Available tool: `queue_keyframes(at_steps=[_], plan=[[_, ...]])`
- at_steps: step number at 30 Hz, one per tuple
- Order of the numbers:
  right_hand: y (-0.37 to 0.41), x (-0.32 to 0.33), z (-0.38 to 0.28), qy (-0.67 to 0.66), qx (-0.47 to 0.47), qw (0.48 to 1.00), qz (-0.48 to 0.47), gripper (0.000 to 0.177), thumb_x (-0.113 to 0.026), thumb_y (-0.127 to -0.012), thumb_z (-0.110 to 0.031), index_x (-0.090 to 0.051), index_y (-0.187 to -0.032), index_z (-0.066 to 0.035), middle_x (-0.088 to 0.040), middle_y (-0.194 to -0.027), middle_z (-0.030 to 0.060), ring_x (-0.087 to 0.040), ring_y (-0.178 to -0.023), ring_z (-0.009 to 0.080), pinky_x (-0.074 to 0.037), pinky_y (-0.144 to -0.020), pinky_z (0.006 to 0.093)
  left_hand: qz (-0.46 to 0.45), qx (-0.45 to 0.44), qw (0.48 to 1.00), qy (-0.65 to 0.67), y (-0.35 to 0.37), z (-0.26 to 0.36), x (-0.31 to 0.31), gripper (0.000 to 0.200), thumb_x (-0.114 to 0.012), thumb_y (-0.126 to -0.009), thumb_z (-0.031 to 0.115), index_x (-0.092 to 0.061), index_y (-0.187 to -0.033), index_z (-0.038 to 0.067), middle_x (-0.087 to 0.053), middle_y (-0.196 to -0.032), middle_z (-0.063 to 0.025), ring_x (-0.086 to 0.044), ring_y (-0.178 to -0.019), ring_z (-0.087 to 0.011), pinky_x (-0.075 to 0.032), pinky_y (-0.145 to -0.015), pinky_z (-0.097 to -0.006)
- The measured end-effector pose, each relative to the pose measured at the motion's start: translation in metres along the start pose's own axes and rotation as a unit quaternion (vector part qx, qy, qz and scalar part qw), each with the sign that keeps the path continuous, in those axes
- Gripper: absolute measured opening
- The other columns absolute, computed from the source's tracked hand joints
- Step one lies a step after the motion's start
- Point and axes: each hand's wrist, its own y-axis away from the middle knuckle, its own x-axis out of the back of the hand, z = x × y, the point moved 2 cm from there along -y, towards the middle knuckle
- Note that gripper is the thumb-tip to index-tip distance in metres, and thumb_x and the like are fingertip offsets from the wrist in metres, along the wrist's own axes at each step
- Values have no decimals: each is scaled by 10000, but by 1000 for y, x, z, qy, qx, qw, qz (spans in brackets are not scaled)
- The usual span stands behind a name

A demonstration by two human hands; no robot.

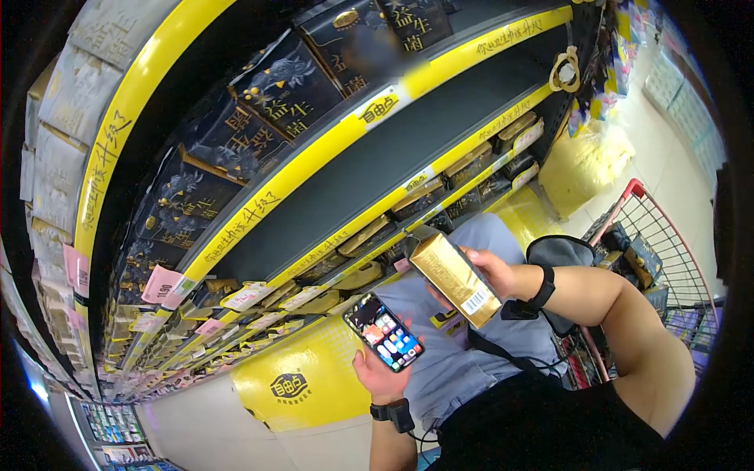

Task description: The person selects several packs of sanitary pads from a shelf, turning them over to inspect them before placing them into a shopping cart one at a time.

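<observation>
My left hand (385, 383) is wrapped round a smartphone (383, 333), thumb on one edge and fingertips on the other. Its lit screen shows app icons and faces up. In my right hand (495, 275) is a gold package (454, 275) with a barcode and small print on the side facing me. The package is tilted, and one end looks dark. Both hands are above my lap, in front of the shelves. Black bands with small devices circle both wrists, and a dark cable runs across my lap.
Black packs (290, 90) line the shelf with its yellow edge strip (314, 161); pink price tags (161, 289) hang there. Lower shelves hold more packs. A red-handled shopping cart (683, 294) with packs inside stands at right. A yellow plastic-wrapped bundle (585, 169) is beyond my knees.
</observation>
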Motion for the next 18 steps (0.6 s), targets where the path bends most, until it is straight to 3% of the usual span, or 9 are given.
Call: queue_keyframes(at_steps=[2, 6, 9, 15, 18], plan=[[1, -6, -6, -7, 4, 1000, 3, 765, -470, -935, -619, -387, -1451, -61, -585, -1170, 171, -630, -926, 230, -523, -791, 334, 17, 29, 999, -27, 2, -4, 20, 730, -294, -985, 632, -404, -1472, 100, -511, -1397, -197, -564, -1164, -342, -502, -865, -602], [2, 0, -6, -34, -17, 999, -12, 865, -563, -890, -596, -300, -1519, -64, -506, -1387, 158, -598, -1112, 233, -516, -910, 360, 37, 59, 996, 47, 7, -8, 31, 666, -342, -1002, 618, -446, -1406, 99, -541, -1270, -190, -561, -1037, -297, -495, -860, -535], [1, 3, -4, -69, 7, 997, -23, 820, -593, -931, -454, -254, -1543, -26, -496, -1455, 116, -515, -1302, 174, -427, -1075, 326, 27, 67, 995, 67, 9, -9, 25, 655, -383, -997, 619, -450, -1391, 100, -540, -1216, -183, -545, -990, -282, -485, -875, -509], [2, 5, -4, -77, 0, 997, -29, 836, -604, -922, -431, -233, -1553, -27, -462, -1492, 114, -483, -1341, 180, -393, -1108, 337, 31, 39, 997, -51, 15, -9, 43, 747, -328, -980, 689, -454, -1419, 98, -593, -1280, -158, -598, -1078, -286, -513, -893, -512], [4, 1, -10, -80, -2, 996, -39, 848, -606, -920, -433, -220, -1559, -29, -448, -1505, 111, -470, -1352, 179, -373, -1122, 339, 62, 93, 990, -91, 33, 3, 53, 812, -334, -958, 716, -437, -1430, 64, -609, -1264, -165, -623, -1058, -301, -524, -901, -487]])
